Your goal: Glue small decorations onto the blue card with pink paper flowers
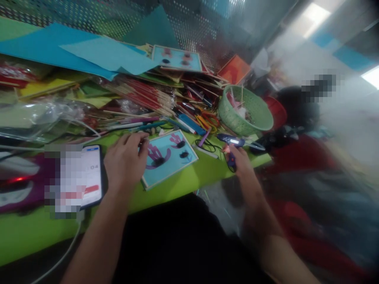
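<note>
My right hand (240,159) is wrapped around the handle of a dark blue hot glue gun (232,140) at the table's right end. In front of me lies a light blue picture card (185,167) with a pale border, bearing purple cut-out shapes and dark oval pieces. Over the card's left edge, my left hand (127,159) is closed, its thumb and fingers bent together. Whatever those fingers hold, if anything, is hidden.
A phone (94,177) on a white cable lies left of my left hand. Behind the card are pens, scissors (209,120), wooden sticks (148,94) and blue sheets (89,51). A green basket (257,108) stands at the back right. A person (296,106) is beyond it, blurred.
</note>
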A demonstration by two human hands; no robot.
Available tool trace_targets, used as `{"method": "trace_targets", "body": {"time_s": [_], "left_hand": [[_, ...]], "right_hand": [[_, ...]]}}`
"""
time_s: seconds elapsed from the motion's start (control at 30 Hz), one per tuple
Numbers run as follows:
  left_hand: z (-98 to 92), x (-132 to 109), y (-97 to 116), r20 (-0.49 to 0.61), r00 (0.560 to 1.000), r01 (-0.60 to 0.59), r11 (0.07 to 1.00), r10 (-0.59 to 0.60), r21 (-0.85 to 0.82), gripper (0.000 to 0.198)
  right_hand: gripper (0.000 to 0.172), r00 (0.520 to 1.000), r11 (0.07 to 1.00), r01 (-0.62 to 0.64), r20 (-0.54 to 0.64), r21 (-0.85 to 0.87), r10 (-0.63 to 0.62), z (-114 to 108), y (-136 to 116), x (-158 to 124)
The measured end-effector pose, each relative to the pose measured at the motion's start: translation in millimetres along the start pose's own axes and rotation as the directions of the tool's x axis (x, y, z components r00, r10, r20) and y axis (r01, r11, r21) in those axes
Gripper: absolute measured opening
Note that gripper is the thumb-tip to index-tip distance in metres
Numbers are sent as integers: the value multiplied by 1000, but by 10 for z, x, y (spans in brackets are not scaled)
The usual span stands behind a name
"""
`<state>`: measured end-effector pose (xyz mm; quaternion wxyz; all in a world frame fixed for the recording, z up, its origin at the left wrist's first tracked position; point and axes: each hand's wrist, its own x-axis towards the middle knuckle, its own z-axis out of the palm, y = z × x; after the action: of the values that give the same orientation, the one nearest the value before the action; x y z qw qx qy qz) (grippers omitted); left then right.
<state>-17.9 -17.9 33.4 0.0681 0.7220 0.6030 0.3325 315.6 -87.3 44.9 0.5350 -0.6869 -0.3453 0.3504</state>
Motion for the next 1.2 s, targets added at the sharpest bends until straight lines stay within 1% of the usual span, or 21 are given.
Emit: {"method": "trace_targets", "body": {"time_s": [0.17,0.4,0.63,0.8,0.93,1.07,1.2], "left_hand": [[-22,-18,3,21,1000,7,999,-6,-46,28],[-40,-48,-3,17,999,-35,995,37,-97,28],[-60,-57,18,23,999,-22,991,25,-130,29],[-78,-54,31,29,1000,13,984,-8,-175,28],[-72,-48,21,36,999,8,983,-1,-186,30],[-70,-48,13,53,999,1,986,8,-164,31],[-69,-55,8,37,999,-17,990,23,-137,32]], "right_hand": [[47,1000,1000,-2,6,25,2,65,-70,-162],[44,999,999,28,24,35,-28,150,-112,-303],[44,998,998,67,10,-13,-66,212,-154,-408],[42,997,997,71,27,3,-72,260,-181,-496],[41,995,995,96,26,-20,-95,284,-210,-564],[42,994,993,108,-10,-44,-108,280,-225,-611],[44,993,992,108,-34,-69,-110,280,-247,-636]]}}
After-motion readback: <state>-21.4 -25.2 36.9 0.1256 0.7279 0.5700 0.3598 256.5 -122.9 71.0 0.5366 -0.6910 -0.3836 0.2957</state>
